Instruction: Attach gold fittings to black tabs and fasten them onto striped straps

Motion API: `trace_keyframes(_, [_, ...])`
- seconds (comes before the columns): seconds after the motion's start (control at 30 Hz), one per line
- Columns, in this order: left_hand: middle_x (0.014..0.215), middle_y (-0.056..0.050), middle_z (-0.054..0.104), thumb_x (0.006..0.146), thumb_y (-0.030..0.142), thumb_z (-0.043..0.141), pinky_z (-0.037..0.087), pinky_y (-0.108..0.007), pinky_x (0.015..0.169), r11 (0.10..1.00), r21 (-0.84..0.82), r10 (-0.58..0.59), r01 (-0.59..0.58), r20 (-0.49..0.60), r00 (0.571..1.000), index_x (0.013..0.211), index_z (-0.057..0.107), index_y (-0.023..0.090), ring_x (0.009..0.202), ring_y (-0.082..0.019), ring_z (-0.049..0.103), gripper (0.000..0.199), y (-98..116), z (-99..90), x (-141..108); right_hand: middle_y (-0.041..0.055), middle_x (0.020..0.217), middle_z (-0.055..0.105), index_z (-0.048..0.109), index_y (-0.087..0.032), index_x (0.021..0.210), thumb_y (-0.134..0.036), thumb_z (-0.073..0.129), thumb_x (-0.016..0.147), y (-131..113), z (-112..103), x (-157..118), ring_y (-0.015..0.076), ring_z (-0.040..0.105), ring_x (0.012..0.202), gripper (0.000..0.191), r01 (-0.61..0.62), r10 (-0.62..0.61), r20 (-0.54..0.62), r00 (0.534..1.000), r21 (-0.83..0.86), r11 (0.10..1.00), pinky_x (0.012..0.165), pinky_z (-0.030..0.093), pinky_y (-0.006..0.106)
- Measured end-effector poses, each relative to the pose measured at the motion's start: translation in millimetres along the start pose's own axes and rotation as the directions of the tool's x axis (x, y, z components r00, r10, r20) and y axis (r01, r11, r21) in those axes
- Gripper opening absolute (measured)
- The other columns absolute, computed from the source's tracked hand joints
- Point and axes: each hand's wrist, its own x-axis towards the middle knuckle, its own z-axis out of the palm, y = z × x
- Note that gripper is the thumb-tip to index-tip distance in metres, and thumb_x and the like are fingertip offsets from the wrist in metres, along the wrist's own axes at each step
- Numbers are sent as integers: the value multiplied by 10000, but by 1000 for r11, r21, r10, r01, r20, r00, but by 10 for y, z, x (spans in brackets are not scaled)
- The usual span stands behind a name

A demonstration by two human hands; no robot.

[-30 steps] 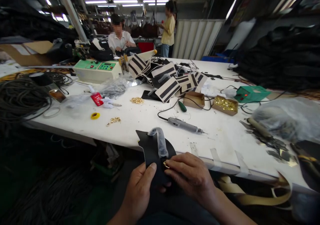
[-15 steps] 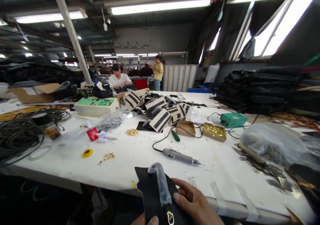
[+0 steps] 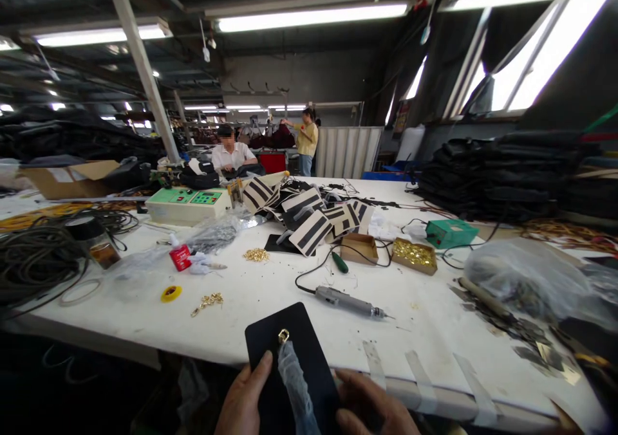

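A flat black leather-like panel (image 3: 266, 332) with rounded corners is held up at the table's front edge. On it are a gold metal fitting (image 3: 284, 336) near the far end and a strap wrapped in clear plastic film (image 3: 295, 377) running toward me. My left hand (image 3: 244, 393) grips the panel's left edge, thumb on top. At its right edge, my right hand (image 3: 374, 406) curls with thumb and fingers against the side; its exact contact is partly hidden. Beyond the panel lies a grey electric screwdriver (image 3: 345, 301), and to the left a small pile of gold fittings (image 3: 208, 302).
On the white table (image 3: 270, 287) are a yellow tape roll (image 3: 170, 293), a red bottle (image 3: 180, 257), a green-handled tool (image 3: 340, 263), a box of gold parts (image 3: 414, 255) and striped panels (image 3: 311, 232). Metal scraps (image 3: 535, 345) lie right. Two people work behind.
The panel has been turned end for end: its gold fitting was at the near end and is now at the far end. My left hand has come up further into view on its left edge.
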Motion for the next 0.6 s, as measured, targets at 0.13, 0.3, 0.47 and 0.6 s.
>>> trace_keyframes(0.13, [1220,-160,796,823,442,835,483,-558,1165,998,-61,21,-12,146,989,1300,730,141,1271,-380,691,574,21,174,-182,50,946,755,760,-252,1121,-319,714,953,-465,-87,101,190,726,858,187,240,-263,-214,941,-127,962,795,581,291])
trace_keyframes(0.3, [1254,-135,786,935,467,729,477,-480,1167,988,82,104,-128,248,963,1360,706,148,1266,-339,693,531,-46,115,-245,55,991,752,773,-239,1101,-218,727,952,-792,-36,397,167,723,892,157,427,-446,-80,891,-179,886,785,580,266])
trace_keyframes(0.47, [1287,-104,774,967,530,668,531,-392,1079,912,317,158,-260,313,937,1362,713,163,1227,-331,696,541,-42,22,-261,48,919,754,811,-234,1001,-292,742,945,-907,45,629,169,702,815,106,306,-311,2,950,-190,933,733,553,280])
trace_keyframes(0.6, [1334,-82,752,989,556,618,521,-344,1074,839,418,224,-347,315,922,1341,731,191,1254,-310,667,519,-33,15,-287,23,850,748,805,-236,899,-288,769,904,-946,124,640,165,684,781,63,181,-181,14,983,-122,976,716,525,275])
